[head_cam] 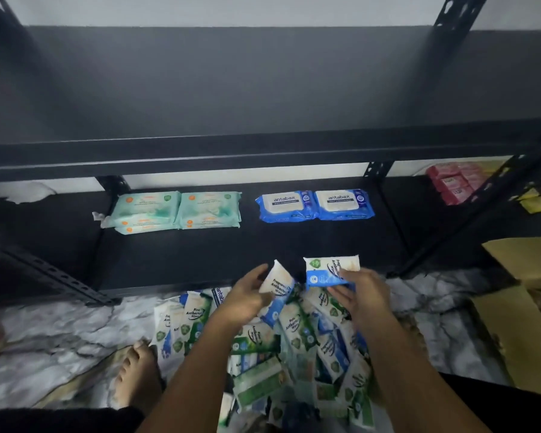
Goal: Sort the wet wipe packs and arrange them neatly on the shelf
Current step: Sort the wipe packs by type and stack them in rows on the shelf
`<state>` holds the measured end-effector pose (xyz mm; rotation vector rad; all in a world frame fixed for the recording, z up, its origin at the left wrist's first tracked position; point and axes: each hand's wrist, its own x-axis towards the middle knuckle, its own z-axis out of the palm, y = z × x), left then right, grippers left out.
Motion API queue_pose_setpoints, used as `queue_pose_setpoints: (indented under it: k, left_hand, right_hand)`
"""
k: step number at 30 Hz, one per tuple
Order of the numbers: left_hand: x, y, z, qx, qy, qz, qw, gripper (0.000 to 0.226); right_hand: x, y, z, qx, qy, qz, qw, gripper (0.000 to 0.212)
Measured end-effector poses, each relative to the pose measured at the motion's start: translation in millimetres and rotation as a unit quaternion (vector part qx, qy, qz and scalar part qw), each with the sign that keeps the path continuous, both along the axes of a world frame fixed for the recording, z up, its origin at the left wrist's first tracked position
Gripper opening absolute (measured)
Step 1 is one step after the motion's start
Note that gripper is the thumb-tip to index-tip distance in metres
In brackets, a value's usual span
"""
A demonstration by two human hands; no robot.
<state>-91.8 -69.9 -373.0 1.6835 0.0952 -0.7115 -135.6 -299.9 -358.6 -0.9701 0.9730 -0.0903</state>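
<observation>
My left hand [247, 295] grips a white-and-blue wipe pack [277, 281], tilted, just over the front edge of the low black shelf [200, 254]. My right hand [361, 292] holds a second white-and-blue pack [328, 270] flat beside it. Below both hands a loose pile of wipe packs [294, 348], blue and green kinds mixed, lies on the floor. At the back of the shelf lie stacked mint-green packs [175, 210] on the left and two blue antabax packs [314, 204] on the right.
An upper shelf beam [263, 157] runs across above the low shelf. Slanted black uprights [57, 276] flank it. Red packs [456, 182] sit far right. A cardboard box [525, 307] stands at right. My bare foot [138, 376] rests on the marble-patterned floor.
</observation>
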Motion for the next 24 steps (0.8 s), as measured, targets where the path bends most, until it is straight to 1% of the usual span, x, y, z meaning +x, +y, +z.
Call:
queue_pose_setpoints:
  k: [1,4,5,8,10,12,13,14,15,16,17,18,19,20,22,23,24]
  left_hand:
    - [8.2,-4.7,-2.4,0.001,-0.015,0.024,1.0,0.045]
    - [38.7,-18.2,-20.5,0.048,-0.084,0.075,0.992,0.014]
    - [50.6,-21.9,-28.8,0.067,-0.09,0.083,0.99,0.011]
    - [83.3,-30.4,-53.8,0.1,-0.075,0.079,0.989,0.014]
    - [101.5,-34.5,-70.7,0.125,-0.092,0.062,0.986,0.013]
    - [117.4,-38.3,-85.7,0.168,-0.117,0.028,0.978,0.005]
    - [123.7,-39.4,-92.2,0.204,-0.131,0.004,0.97,0.013]
    - [129.2,-40.2,-97.8,0.254,-0.16,-0.024,0.953,0.025]
    - [132.6,-39.7,-103.5,0.318,-0.203,-0.051,0.925,0.037]
    - [133.5,-38.6,-107.3,0.374,-0.248,-0.064,0.891,0.046]
    - [132.1,-37.6,-109.1,0.404,-0.284,-0.059,0.868,0.051]
    - [129.5,-37.4,-109.6,0.406,-0.31,-0.048,0.858,0.051]
    - [126.7,-36.3,-112.0,0.39,-0.333,-0.047,0.857,0.049]
    - [123.0,-35.8,-114.8,0.375,-0.353,-0.06,0.855,0.047]
    - [114.6,-35.7,-123.6,0.369,-0.372,-0.097,0.847,0.042]
    - [111.5,-36.1,-127.5,0.372,-0.377,-0.103,0.842,0.041]
    - [110.5,-36.8,-130.9,0.371,-0.378,-0.098,0.843,0.04]
  right_hand:
    - [6.3,-3.1,-2.4,-0.012,0.005,-0.004,1.0,0.036]
    - [28.2,-14.7,-17.8,-0.036,0.029,0.0,0.999,0.036]
    - [36.5,-18.9,-25.5,-0.045,0.038,0.012,0.998,0.037]
    - [60.9,-25.7,-47.4,-0.062,0.064,0.035,0.995,0.039]
    - [77.1,-27.2,-59.6,-0.075,0.067,0.044,0.994,0.038]
    - [89.9,-28.1,-72.7,-0.096,0.072,0.06,0.991,0.033]
    - [93.6,-28.1,-79.4,-0.121,0.082,0.073,0.986,0.03]
    - [95.9,-27.9,-86.0,-0.175,0.102,0.095,0.975,0.026]
    - [96.3,-28.4,-92.2,-0.263,0.134,0.133,0.946,0.023]
    - [95.3,-28.2,-98.3,-0.354,0.164,0.184,0.902,0.029]
    - [92.8,-27.8,-104.1,-0.434,0.199,0.238,0.846,0.047]
    - [90.1,-26.6,-109.4,-0.49,0.222,0.265,0.801,0.065]
    - [87.2,-23.8,-111.3,-0.532,0.223,0.27,0.771,0.074]
    - [84.7,-21.0,-114.3,-0.576,0.2,0.269,0.745,0.075]
    - [81.5,-13.7,-121.2,-0.631,0.146,0.293,0.703,0.066]
    - [81.1,-11.0,-125.9,-0.641,0.131,0.309,0.691,0.059]
    - [81.8,-8.7,-130.2,-0.644,0.121,0.315,0.687,0.054]
